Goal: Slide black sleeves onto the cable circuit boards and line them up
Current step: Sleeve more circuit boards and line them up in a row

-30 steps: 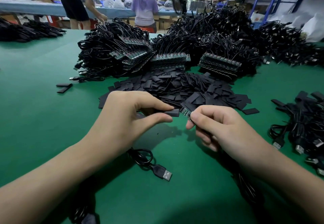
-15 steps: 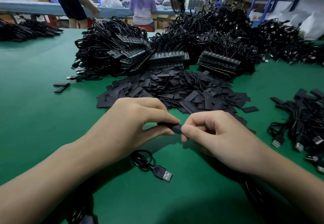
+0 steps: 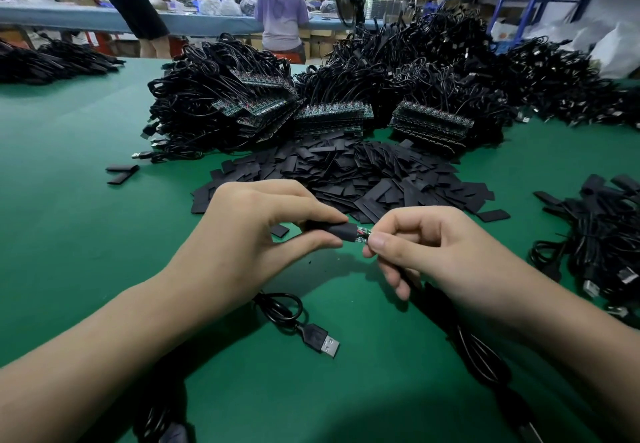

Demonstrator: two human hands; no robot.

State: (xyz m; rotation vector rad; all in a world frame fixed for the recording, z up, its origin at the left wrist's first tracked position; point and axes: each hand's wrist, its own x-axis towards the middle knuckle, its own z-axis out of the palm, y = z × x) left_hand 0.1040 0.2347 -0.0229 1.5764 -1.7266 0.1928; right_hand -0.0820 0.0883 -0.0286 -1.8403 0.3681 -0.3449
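My left hand [image 3: 256, 234] pinches a black sleeve [image 3: 337, 230] between thumb and forefinger, just above the green table. A small circuit board [image 3: 362, 234] sticks out of the sleeve's right end, showing green with red wire ends. My right hand [image 3: 440, 252] pinches that board end, and its black cable [image 3: 478, 349] runs down under my right wrist. Behind my hands lies a heap of loose black sleeves [image 3: 346, 172]. Farther back, bundles of cables with bare boards [image 3: 329, 113] are stacked in rows.
A USB plug [image 3: 320, 338] on a coiled cable lies on the table below my hands. Sleeved cables [image 3: 602, 245] are piled at the right. Two stray sleeves [image 3: 121, 172] lie at the left. Two people stand at a far bench.
The sleeve has slid over most of the board. My hands have moved slightly apart, so the board's wired end now shows between them. The head camera has tilted slightly.
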